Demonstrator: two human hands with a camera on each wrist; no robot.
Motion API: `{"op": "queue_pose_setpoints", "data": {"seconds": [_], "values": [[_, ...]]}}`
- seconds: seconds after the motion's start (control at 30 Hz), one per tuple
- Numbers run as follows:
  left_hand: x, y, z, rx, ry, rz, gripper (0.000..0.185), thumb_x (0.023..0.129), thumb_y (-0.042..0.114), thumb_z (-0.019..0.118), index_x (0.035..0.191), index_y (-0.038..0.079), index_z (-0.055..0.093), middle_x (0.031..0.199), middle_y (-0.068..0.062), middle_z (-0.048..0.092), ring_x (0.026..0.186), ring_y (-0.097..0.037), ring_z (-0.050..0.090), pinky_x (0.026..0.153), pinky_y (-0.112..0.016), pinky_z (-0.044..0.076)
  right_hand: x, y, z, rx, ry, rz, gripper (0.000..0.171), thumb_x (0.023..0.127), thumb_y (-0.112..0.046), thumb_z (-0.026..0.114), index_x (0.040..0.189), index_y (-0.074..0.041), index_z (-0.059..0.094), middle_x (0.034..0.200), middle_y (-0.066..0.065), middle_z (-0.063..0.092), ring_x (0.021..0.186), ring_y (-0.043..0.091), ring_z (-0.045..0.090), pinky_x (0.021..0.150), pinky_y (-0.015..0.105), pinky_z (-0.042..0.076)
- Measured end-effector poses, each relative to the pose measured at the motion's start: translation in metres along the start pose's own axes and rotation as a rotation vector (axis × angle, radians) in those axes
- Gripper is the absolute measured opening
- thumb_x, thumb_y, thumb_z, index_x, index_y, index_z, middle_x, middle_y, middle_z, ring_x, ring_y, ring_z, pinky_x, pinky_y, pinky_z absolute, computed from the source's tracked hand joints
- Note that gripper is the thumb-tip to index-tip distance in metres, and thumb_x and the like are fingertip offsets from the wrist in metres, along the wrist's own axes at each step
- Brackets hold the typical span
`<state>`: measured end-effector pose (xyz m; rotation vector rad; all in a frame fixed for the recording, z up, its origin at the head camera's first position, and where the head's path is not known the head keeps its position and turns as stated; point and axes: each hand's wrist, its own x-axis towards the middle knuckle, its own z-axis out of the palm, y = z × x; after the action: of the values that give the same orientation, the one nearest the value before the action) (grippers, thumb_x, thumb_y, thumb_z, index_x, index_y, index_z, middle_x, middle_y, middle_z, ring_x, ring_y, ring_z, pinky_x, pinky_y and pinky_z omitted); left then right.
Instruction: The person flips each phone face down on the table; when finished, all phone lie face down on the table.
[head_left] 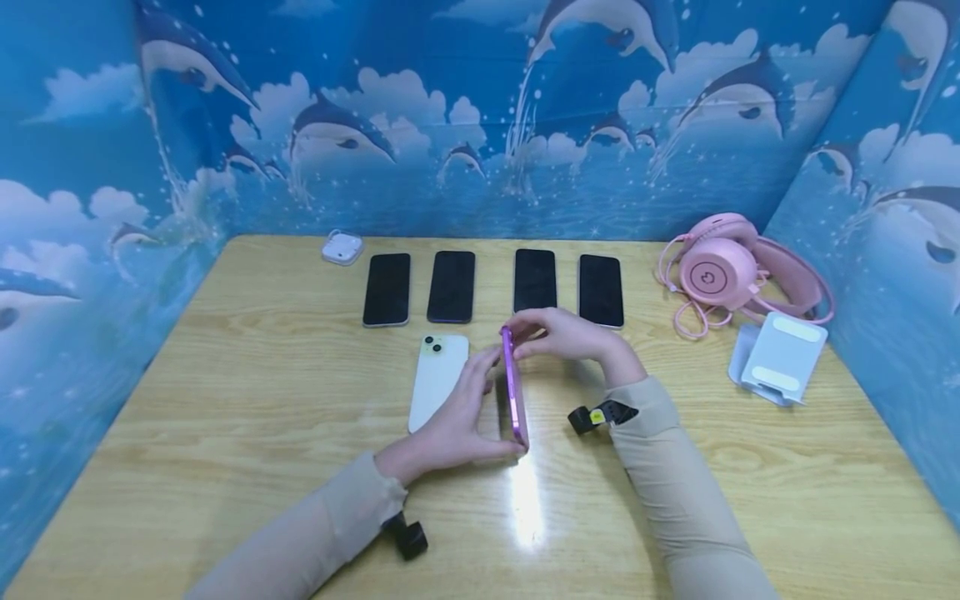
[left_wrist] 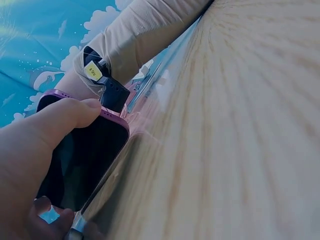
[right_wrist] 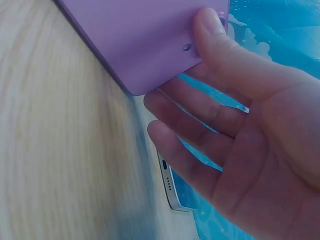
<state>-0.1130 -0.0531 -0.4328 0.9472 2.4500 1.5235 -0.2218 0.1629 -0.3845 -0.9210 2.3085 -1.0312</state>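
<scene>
A smartphone with a purple frame (head_left: 513,392) stands on its long edge at the middle of the table. My left hand (head_left: 459,421) grips it along its length, thumb at the near end and fingers toward the far end. The left wrist view shows its dark screen (left_wrist: 95,155) facing that hand. At the far end my right hand (head_left: 562,335) pinches a corner; in the right wrist view the thumb lies on the purple back (right_wrist: 125,45), by the camera area. A pale phone (head_left: 437,375) lies back up, just left of the held one, partly behind my left hand.
Several phones with dark screens lie in a row behind, the leftmost phone (head_left: 387,289) near a small white square case (head_left: 342,247). Pink headphones (head_left: 716,271) and a pale folding stand (head_left: 783,354) sit at the right. A dolphin-print curtain (head_left: 480,117) encloses the wooden table (head_left: 262,375).
</scene>
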Motion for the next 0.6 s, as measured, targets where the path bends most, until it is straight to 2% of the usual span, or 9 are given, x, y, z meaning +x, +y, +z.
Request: {"op": "queue_pose_setpoints", "data": {"seconds": [0.17,0.3,0.43,0.6], "values": [[-0.0014,-0.0005,0.0006,0.045,0.002,-0.009,0.124,0.061,0.036,0.09,0.154,0.021,0.007,0.155,0.003,0.008,0.137,-0.018,0.028,0.108,-0.032,0.032,0.0001,0.0012,0.0006,-0.031,0.014,0.023,0.043,0.089,-0.025,0.068,0.125,-0.005,0.058,0.118,0.007,0.064,0.112,0.023,0.058,0.098,0.039,0.045],[-0.0019,-0.0002,0.0004,0.119,-0.006,-0.044,0.12,0.064,0.036,0.088,0.154,0.016,0.011,0.155,0.0,0.01,0.138,-0.016,0.026,0.111,-0.033,0.027,0.0016,0.0009,0.0019,-0.062,0.017,0.057,0.04,0.088,-0.026,0.069,0.122,-0.006,0.06,0.116,0.007,0.064,0.11,0.023,0.058,0.096,0.039,0.046],[-0.0009,0.0012,-0.0005,0.189,-0.039,-0.086,0.119,0.066,0.039,0.086,0.154,0.013,0.01,0.157,-0.003,0.011,0.14,-0.016,0.021,0.112,-0.035,0.023,0.0021,0.0002,0.0023,-0.107,0.035,0.095,0.036,0.088,-0.023,0.07,0.119,-0.007,0.062,0.113,0.006,0.065,0.108,0.022,0.058,0.096,0.039,0.046],[0.0004,0.0035,-0.0012,0.273,-0.109,-0.144,0.118,0.069,0.046,0.082,0.154,0.013,0.007,0.158,-0.007,0.012,0.142,-0.019,0.018,0.112,-0.036,0.024,0.0019,0.0028,0.0015,-0.143,0.039,0.096,0.03,0.089,-0.018,0.069,0.116,-0.006,0.065,0.109,0.005,0.066,0.105,0.022,0.059,0.093,0.037,0.048]]}}
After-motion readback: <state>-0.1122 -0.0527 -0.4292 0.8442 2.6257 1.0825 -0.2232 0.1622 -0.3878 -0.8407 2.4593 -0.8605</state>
